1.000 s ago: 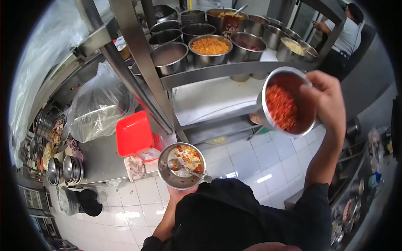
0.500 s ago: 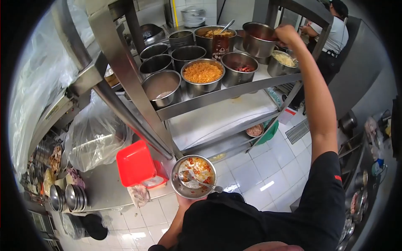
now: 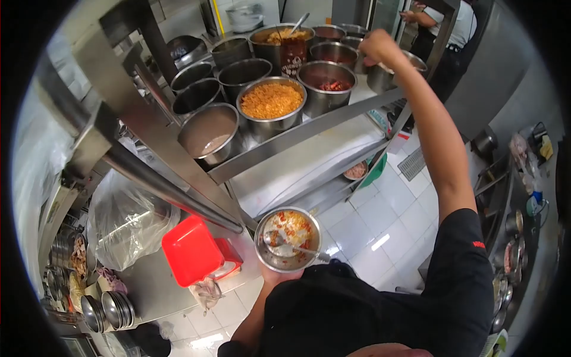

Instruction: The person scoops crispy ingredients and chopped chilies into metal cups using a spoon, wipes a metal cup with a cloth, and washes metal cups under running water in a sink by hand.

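Observation:
My left hand [image 3: 282, 276] supports a steel bowl [image 3: 265, 257] from below, near my chest. In the bowl are red and yellow chopped bits with pale grains, and a spoon [image 3: 297, 247] leans across its rim. At the upper right, my right hand [image 3: 380, 49] hovers over the shelf with curled fingers; whether anything is between them is hidden. A steel pot of dark red contents [image 3: 335, 58] stands just left of that hand. Below and right of the hand is another steel pot [image 3: 380, 80], partly covered by my forearm.
On the upper shelf [image 3: 309, 134] stand a pot of orange chopped food [image 3: 271, 101], a pot with red pieces [image 3: 327, 89] and a dark jar [image 3: 294, 55]. A red container [image 3: 189, 250] and stacked bowls [image 3: 118, 309] are lower left. Another person [image 3: 455, 30] stands behind the shelf.
The pot my right hand held raised by its rim now stands on the shelf, released. My view has shifted, and the bowl in my left hand appears slightly higher and farther right.

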A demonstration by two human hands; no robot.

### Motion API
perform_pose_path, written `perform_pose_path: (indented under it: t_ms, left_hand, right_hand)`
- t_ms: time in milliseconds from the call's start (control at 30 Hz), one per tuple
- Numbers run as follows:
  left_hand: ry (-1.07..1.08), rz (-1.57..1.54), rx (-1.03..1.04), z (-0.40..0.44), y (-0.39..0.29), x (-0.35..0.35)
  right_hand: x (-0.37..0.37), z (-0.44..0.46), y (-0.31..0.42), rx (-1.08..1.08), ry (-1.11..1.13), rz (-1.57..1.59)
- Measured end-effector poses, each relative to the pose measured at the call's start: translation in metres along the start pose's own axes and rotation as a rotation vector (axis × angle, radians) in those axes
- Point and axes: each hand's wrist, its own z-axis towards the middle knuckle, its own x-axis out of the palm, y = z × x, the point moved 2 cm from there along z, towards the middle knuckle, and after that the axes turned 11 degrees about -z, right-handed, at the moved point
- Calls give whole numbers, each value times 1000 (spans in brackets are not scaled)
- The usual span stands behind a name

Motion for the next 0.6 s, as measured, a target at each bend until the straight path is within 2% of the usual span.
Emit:
perform_pose_path:
  t_ms: [33, 100, 133, 167, 233, 300, 367, 433, 500, 600]
  left_hand:
    - [-29, -116, -95, 3, 3, 7]
    - [-370, -471, -346, 10, 4, 76]
    - [-211, -71, -311, 21, 12, 65]
    - [-104, -321, -344, 35, 30, 37]
    - [54, -141, -221, 44, 56, 75]
    - [47, -117, -247, 68, 86, 96]
    - [62, -64, -323, 86, 125, 115]
    - [87, 0, -387, 108, 162, 130]
    - [107, 73, -415, 130, 219, 147]
    - [124, 45, -524, 167, 294, 166]
  right_hand:
    - [-4, -2, -5, -93, -104, -204]
    - [-27, -45, -13, -214, -203, -2]
    - [-36, -66, -26, -256, -157, 92]
    - [-42, -88, -39, -289, -113, 193]
    - [-66, -160, -40, -377, 61, 347]
    - [-69, -202, -80, -283, 272, 434]
    - [-69, -230, -131, -314, 244, 495]
    - [-64, -258, -173, -185, 239, 481]
    - [-64, -281, -226, -144, 232, 472]
    - [-68, -300, -283, 52, 241, 586]
